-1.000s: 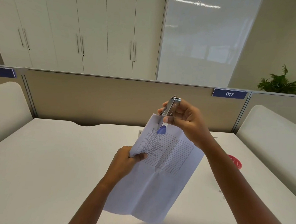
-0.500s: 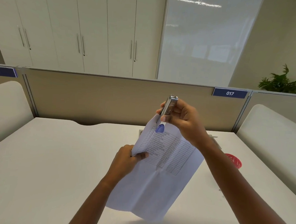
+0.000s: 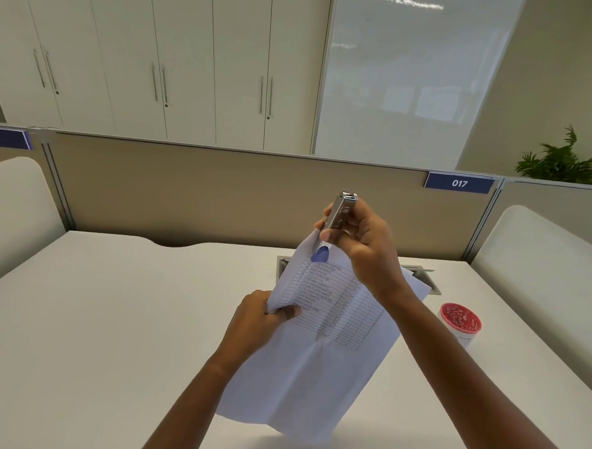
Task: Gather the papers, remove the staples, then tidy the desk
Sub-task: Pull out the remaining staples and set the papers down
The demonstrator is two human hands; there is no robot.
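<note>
A white printed paper (image 3: 318,369) with a table on it is held up above the white desk (image 3: 94,316). My left hand (image 3: 259,316) pinches its left edge. My right hand (image 3: 362,241) is shut on a small silver stapler (image 3: 339,214) with a blue tip, tilted down so that the blue tip touches the paper's top corner. Any staple there is too small to see.
A white tub with a red patterned lid (image 3: 460,321) stands on the desk at the right. A grey cable hatch (image 3: 418,277) lies behind the paper. A beige partition (image 3: 203,192) closes the desk's far edge, with curved white dividers on both sides.
The view has shifted slightly, bringing the red-lidded tub further into sight. Both hands, paper and stapler hold nearly the same pose.
</note>
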